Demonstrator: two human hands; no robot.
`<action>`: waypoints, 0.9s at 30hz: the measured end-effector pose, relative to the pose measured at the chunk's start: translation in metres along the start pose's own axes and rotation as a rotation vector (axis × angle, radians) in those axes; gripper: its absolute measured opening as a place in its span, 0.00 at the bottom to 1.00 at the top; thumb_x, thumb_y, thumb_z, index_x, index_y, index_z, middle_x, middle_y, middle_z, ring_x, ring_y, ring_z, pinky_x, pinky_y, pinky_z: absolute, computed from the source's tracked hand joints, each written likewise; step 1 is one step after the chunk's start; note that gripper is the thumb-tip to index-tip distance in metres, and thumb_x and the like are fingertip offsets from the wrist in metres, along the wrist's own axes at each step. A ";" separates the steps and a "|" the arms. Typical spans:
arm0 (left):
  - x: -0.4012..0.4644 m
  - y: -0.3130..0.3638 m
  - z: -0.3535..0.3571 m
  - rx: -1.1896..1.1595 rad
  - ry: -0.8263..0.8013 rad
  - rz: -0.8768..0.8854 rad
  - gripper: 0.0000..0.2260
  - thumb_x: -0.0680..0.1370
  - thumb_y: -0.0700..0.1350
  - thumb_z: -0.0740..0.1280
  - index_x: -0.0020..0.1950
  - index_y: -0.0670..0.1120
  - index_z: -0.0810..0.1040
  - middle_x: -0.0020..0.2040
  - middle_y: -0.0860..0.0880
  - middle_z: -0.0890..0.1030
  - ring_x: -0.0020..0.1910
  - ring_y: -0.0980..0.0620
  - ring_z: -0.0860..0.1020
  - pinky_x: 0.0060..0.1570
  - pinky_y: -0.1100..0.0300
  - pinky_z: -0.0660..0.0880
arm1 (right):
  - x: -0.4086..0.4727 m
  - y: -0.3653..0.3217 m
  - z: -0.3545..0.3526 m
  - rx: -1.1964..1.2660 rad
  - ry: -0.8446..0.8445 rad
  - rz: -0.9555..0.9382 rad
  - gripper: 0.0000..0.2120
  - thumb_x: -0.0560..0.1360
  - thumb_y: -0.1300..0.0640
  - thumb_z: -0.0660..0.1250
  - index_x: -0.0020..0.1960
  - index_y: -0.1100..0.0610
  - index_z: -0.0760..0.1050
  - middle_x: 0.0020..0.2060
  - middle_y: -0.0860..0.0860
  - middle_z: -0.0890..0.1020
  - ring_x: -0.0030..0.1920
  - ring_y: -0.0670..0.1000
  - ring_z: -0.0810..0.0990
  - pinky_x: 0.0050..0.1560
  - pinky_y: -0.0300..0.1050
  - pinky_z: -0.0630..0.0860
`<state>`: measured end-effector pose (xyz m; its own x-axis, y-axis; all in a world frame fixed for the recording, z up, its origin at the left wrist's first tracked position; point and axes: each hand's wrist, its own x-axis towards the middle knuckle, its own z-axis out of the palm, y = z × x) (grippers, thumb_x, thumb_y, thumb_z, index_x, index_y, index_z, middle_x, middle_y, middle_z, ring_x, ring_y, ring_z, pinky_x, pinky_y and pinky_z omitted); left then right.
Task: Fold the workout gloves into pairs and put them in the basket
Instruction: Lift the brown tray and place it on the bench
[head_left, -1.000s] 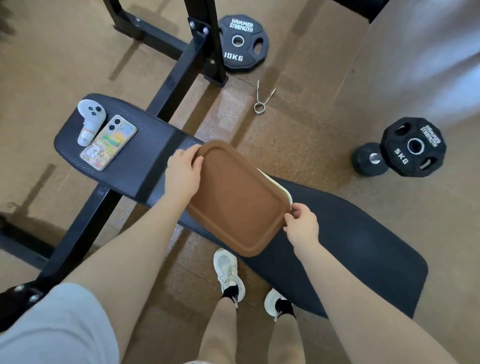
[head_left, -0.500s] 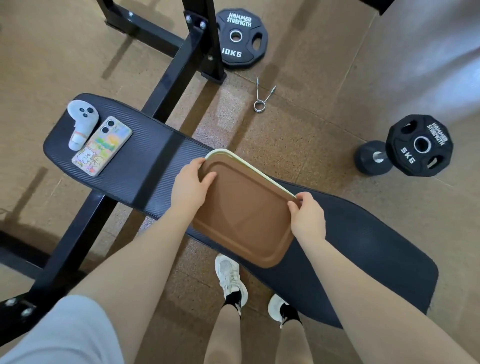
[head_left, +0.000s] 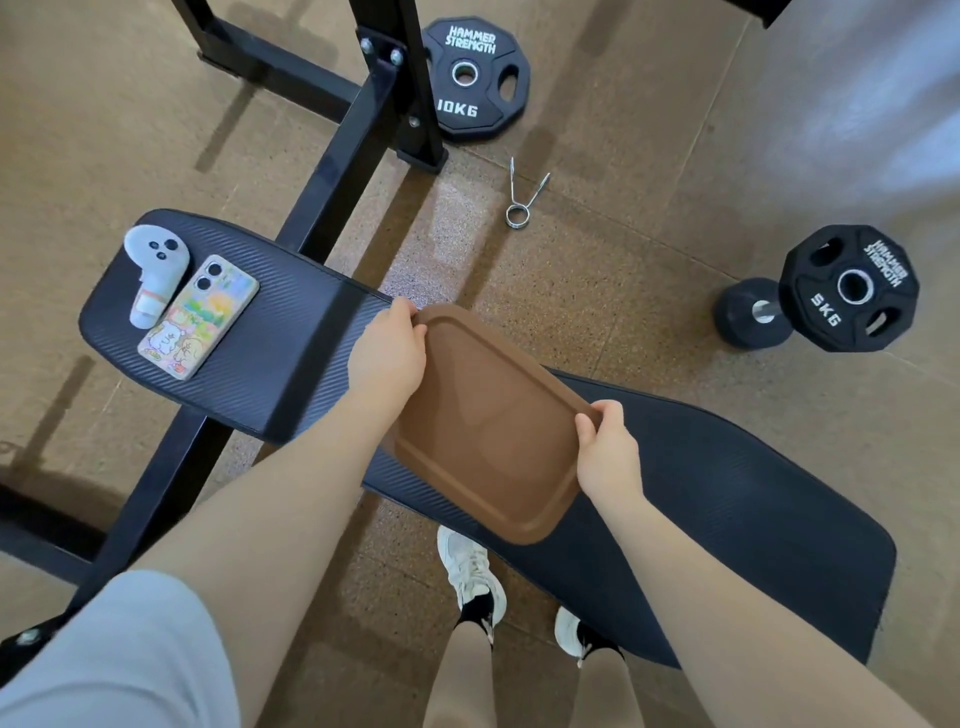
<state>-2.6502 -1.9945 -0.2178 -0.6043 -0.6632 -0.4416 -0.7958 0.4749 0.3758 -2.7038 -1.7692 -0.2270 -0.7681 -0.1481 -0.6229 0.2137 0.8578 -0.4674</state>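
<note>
Here both hands are grasping the brown basket (head_left: 483, 426) over the worktop (head_left: 727, 483): left hand (head_left: 387, 353) fingers on its far corner, right hand (head_left: 608, 457) fingers pinching the near edge. Setting it down level, clear of the phone (head_left: 200, 314), seems wise. No gloves are showing.

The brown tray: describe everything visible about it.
The brown tray is a flat rectangle with rounded corners, a low raised rim and a matte, plastic-looking surface. Nothing lies in it. It sits slantwise over the black bench pad, its near corner overhanging the pad's edge. The left hand grips its far-left end, the right hand pinches its right rim.
</note>
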 end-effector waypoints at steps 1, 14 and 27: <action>0.004 0.000 -0.001 0.050 -0.036 0.024 0.13 0.80 0.46 0.55 0.64 0.45 0.68 0.60 0.41 0.75 0.57 0.39 0.73 0.51 0.47 0.71 | 0.002 0.001 -0.001 0.007 -0.010 0.006 0.13 0.81 0.53 0.54 0.63 0.56 0.64 0.55 0.55 0.77 0.49 0.52 0.75 0.49 0.47 0.73; 0.010 -0.014 0.002 0.017 -0.119 0.167 0.14 0.80 0.45 0.58 0.64 0.47 0.73 0.56 0.39 0.72 0.56 0.39 0.72 0.55 0.55 0.67 | 0.039 -0.019 -0.005 -0.155 -0.138 -0.184 0.13 0.75 0.51 0.65 0.58 0.53 0.73 0.55 0.55 0.73 0.58 0.56 0.71 0.59 0.55 0.72; -0.072 -0.050 0.002 -0.423 0.015 -0.405 0.15 0.75 0.46 0.67 0.59 0.40 0.77 0.57 0.43 0.80 0.55 0.45 0.77 0.57 0.53 0.71 | -0.027 0.011 0.011 0.316 -0.119 0.333 0.19 0.81 0.53 0.53 0.70 0.58 0.60 0.63 0.54 0.72 0.59 0.55 0.73 0.58 0.50 0.70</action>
<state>-2.5669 -1.9698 -0.2061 -0.2526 -0.7531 -0.6074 -0.8762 -0.0881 0.4738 -2.6745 -1.7612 -0.2223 -0.5561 0.0382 -0.8302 0.6239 0.6792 -0.3866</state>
